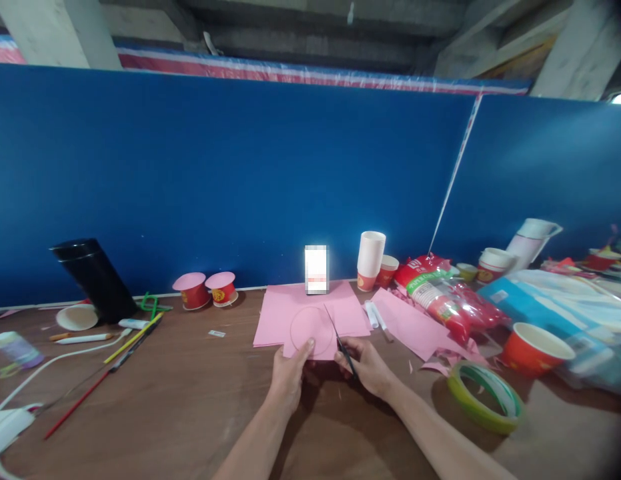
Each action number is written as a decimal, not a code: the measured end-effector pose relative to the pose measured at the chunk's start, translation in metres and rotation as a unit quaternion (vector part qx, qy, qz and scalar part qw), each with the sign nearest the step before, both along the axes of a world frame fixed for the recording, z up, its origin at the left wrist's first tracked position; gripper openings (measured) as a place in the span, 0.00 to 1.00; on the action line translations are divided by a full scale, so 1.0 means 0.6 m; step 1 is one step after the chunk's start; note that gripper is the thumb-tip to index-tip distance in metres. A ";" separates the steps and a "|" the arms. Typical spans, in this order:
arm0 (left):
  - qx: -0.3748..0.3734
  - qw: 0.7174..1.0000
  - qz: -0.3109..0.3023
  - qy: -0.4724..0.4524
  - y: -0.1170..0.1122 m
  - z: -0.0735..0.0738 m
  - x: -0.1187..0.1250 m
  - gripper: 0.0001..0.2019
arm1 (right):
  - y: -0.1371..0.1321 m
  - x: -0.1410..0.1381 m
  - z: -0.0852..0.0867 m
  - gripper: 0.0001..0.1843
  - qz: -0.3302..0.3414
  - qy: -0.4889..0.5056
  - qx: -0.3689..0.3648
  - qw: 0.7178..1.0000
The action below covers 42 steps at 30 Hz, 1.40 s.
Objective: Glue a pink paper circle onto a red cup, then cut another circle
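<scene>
My left hand (289, 371) pinches the near edge of a pink paper sheet (310, 333) with a circle drawn on it, held just above the table. My right hand (366, 363) grips a pair of scissors (340, 340), whose blades point up and away into the right side of that sheet, beside the circle. Behind it lies a stack of pink paper (313, 310) flat on the brown table (190, 400).
A roll of green tape (485, 397) and a red paper cup (535, 347) lie right. Stacked white cups (371, 257), a red packet (440, 293) and more pink scraps (415, 327) sit behind. Left: two upturned red cups (206, 290), a black cylinder (97, 280), pencils and sticks (125, 343). A blue partition (240, 180) backs the table.
</scene>
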<state>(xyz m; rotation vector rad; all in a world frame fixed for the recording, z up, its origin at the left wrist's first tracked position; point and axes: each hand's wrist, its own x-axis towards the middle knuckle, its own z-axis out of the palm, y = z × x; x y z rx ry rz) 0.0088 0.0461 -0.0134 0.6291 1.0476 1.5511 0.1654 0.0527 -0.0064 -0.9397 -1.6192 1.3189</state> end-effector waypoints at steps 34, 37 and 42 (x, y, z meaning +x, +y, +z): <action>-0.003 1.000 -0.007 0.010 -0.001 0.001 -0.002 0.15 | -0.001 -0.001 0.000 0.15 -0.014 -0.017 0.014 1.000; -0.007 1.000 -0.007 0.012 0.000 -0.001 -0.002 0.15 | -0.001 0.000 0.002 0.14 -0.010 -0.017 0.019 1.000; 0.001 1.000 -0.003 0.000 -0.001 0.001 -0.001 0.15 | -0.003 0.001 0.006 0.14 -0.013 -0.015 0.015 1.000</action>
